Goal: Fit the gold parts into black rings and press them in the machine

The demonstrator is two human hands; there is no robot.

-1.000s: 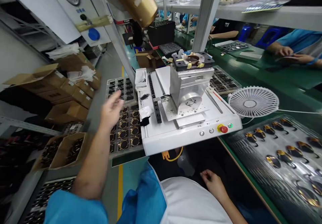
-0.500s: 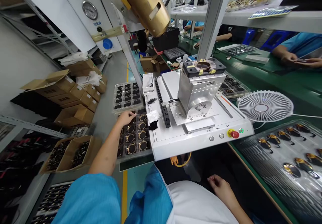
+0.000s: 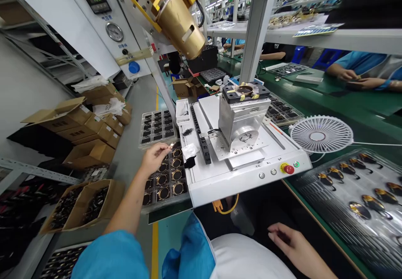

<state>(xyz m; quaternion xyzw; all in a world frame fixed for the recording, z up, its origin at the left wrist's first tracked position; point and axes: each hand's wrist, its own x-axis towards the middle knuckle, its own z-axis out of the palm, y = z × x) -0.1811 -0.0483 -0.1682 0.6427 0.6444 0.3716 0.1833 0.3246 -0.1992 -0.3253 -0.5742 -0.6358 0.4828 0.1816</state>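
Observation:
Above the tray of round gold-rimmed watch cases (image 3: pixel 162 180), my left hand (image 3: pixel 154 157) pinches thumb and fingers together. A tiny pale speck shows at its fingertips, too small to name. The tray stands left of the white machine base (image 3: pixel 220 185). On that base, a metal block (image 3: pixel 240 122) bears a black fixture (image 3: pixel 262 90) with a round ring (image 3: pixel 244 90) in it. My right hand (image 3: pixel 290 242) hangs over my lap, its fingers loosely curled and apart, with nothing visible in them.
A gold-coloured cylinder head (image 3: pixel 182 28) hangs over the base. A red stop button (image 3: pixel 288 169) is on the front panel. A white fan (image 3: pixel 322 133) and a plastic tray with dark round parts (image 3: pixel 342 183) are on the right. Co-workers' hands (image 3: pixel 354 80) work beyond.
My left hand has risen slightly from the tray, with its fingers pinched. The right hand has shifted a little right and down. The view has tilted up, showing the red and green display.

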